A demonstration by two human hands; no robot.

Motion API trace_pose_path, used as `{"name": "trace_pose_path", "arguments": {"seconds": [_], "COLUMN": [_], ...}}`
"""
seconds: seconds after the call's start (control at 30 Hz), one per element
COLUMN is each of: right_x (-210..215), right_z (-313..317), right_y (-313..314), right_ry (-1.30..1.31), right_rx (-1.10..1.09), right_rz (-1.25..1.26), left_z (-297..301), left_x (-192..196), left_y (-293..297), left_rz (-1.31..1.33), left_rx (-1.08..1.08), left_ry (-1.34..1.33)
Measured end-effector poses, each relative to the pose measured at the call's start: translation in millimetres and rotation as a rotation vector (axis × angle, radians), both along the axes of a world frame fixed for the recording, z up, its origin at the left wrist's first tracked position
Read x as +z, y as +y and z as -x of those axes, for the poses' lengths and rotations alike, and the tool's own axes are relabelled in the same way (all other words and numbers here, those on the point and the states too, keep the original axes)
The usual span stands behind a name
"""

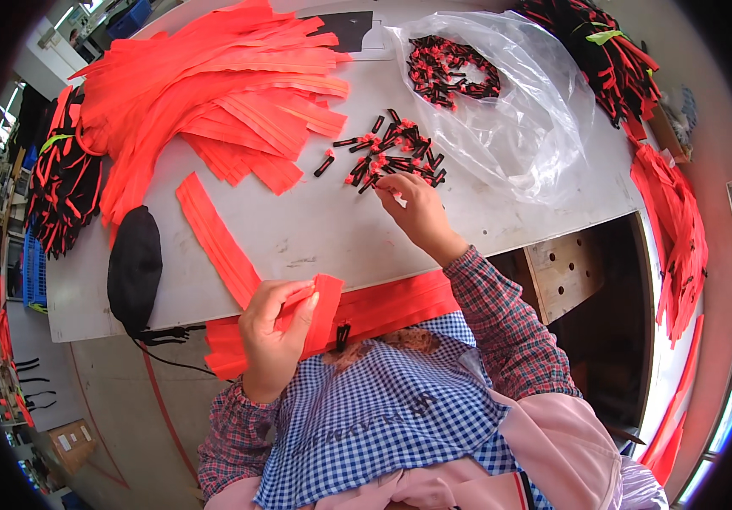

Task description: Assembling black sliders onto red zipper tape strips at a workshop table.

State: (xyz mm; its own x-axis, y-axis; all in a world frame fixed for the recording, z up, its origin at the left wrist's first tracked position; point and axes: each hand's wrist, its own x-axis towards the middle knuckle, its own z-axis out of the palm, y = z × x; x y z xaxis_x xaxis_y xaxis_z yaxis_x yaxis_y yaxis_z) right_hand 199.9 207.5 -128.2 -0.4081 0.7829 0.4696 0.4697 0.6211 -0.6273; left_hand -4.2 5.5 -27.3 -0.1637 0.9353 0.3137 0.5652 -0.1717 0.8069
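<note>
Clock reference: 12 is straight ahead across the table, centred on my view. At 6, red strips [391,308] lie across my checked apron [366,408], along the table edge. One small black piece [343,337] sits against them; I cannot tell whether it is attached. At 8, my left hand [274,336] pinches a red strip end [325,308] between thumb and fingers. At 2, my right hand [419,214] has its fingers curled at the near edge of the pile of small black-and-red pieces [396,153], just past 12; I cannot tell whether it grips one.

Step in hand, as I judge it: selecting a piece while keeping the strip end ready. The next move calls for a fingertip pinch on one piece and a steady strip end.

Surface: a pale table [340,229]. A single red strip [213,238] and a black cloth item [136,268] lie at 9, a large red heap [213,76] at 11, and a clear bag [544,136] holding more pieces past 1.

Room: floor [119,382] at 8, a blue basket [34,272] at 9, hanging red strips [672,229] at 3.
</note>
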Motion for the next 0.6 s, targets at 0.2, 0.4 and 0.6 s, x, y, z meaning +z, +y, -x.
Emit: {"name": "trace_pose_path", "arguments": {"seconds": [0.2,0.4,0.6], "right_x": [69,100,104], "right_z": [-22,-4,9], "right_y": [-53,-100,-107], "right_ry": [0.597,0.695,0.619], "right_rx": [0.480,0.622,0.591], "right_rz": [0.825,1.005,0.899], "left_z": [2,-11,-12], "left_x": [12,25,25], "left_y": [14,15,10], "left_rz": [0.004,-0.024,-0.064], "left_rx": [0.016,-0.064,-0.093], "left_ry": [-0.010,-0.013,-0.032]}}
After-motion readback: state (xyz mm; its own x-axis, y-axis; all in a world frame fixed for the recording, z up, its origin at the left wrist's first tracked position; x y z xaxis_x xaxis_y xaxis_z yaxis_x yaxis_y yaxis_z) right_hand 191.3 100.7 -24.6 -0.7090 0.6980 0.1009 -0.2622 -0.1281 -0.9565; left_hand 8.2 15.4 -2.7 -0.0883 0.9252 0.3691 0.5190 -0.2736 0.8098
